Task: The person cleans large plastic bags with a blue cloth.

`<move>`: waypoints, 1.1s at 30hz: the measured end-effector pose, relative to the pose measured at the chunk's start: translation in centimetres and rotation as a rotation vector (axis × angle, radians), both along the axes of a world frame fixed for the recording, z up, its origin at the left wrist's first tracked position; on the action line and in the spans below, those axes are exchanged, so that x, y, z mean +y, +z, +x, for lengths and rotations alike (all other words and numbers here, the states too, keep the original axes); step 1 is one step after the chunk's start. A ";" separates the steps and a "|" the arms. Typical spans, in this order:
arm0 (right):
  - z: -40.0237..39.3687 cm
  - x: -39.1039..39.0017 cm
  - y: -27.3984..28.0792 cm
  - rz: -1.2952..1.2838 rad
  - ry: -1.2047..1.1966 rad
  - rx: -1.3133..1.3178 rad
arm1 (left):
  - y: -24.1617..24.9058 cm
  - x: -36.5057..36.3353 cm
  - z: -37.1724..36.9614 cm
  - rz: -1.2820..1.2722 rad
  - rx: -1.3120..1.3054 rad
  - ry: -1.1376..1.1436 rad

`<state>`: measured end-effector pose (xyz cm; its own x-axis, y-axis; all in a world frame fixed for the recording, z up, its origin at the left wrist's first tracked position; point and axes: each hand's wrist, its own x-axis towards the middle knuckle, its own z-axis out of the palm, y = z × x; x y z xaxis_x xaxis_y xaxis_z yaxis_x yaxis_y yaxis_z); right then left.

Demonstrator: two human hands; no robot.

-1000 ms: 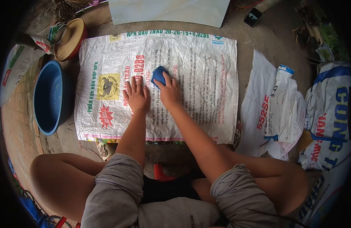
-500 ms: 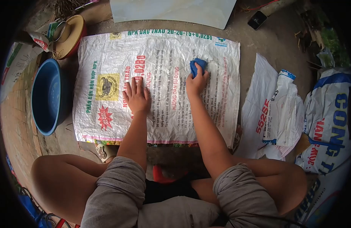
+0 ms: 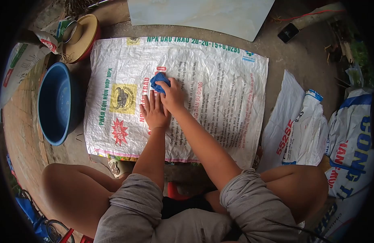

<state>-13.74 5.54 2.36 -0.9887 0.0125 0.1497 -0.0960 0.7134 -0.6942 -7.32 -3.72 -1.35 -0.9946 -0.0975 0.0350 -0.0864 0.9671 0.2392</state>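
Observation:
A white printed woven fertilizer sack (image 3: 219, 133) lies spread out flat in front of me, with green, red and black lettering and a yellow buffalo emblem. My left hand (image 3: 156, 114) rests flat on it near the middle, fingers stretched out and apart, holding nothing. Just beyond those fingertips, my right hand (image 3: 173, 96) grips a crumpled blue cloth (image 3: 159, 82) and presses it on the sack over the red print. The two hands are very close together, the right forearm reaching across the sack.
To the left stands a blue plastic basin (image 3: 54, 103), with a straw hat (image 3: 83, 38) beyond it. A pale marbled panel (image 3: 199, 14) lies at the far side. A black phone-like object (image 3: 287, 32) sits far right. More printed sacks (image 3: 306, 131) lie at the right.
My right hand has swept the blue cloth leftward across the sack, from its right part to beside my left hand. My left hand stays flat at about the same spot. The view has shifted slightly.

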 end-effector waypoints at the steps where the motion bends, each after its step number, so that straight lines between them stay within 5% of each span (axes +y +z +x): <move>1: -0.5 0.7 0.2 0.053 -0.007 0.002 | 0.2 0.1 -0.1 -0.001 -0.002 0.010; 5: -3.3 5.1 -0.7 0.149 -0.096 0.067 | 1.1 0.4 -0.2 0.025 -0.038 0.033; 11: -5.7 17.5 -1.0 0.230 -0.688 0.059 | 0.9 0.3 -0.2 0.032 -0.034 0.024; 14: -4.9 19.9 -0.7 0.034 -0.965 0.010 | 1.0 0.4 -0.1 0.039 -0.023 0.020; 17: -3.6 15.6 -1.0 0.068 -0.876 0.110 | 0.9 0.4 -0.1 0.054 -0.006 0.022; 23: 2.3 -0.3 1.5 -0.086 -0.083 0.054 | 0.6 0.2 0.2 -0.116 -0.082 0.003; 25: 4.7 -3.8 2.6 -0.140 0.044 0.003 | -7.1 -2.0 -0.4 -0.143 -0.236 -0.018; 27: 6.4 -4.8 4.0 0.046 0.166 0.110 | -6.3 -2.0 -1.1 -0.124 -0.213 -0.018; 31: 6.8 -2.2 4.8 -0.150 0.076 0.037 | -4.2 -2.3 -1.2 -0.059 -0.198 -0.012; 33: 6.4 0.3 3.9 -0.122 -0.155 0.007 | -2.0 -1.9 -1.9 0.363 0.032 0.074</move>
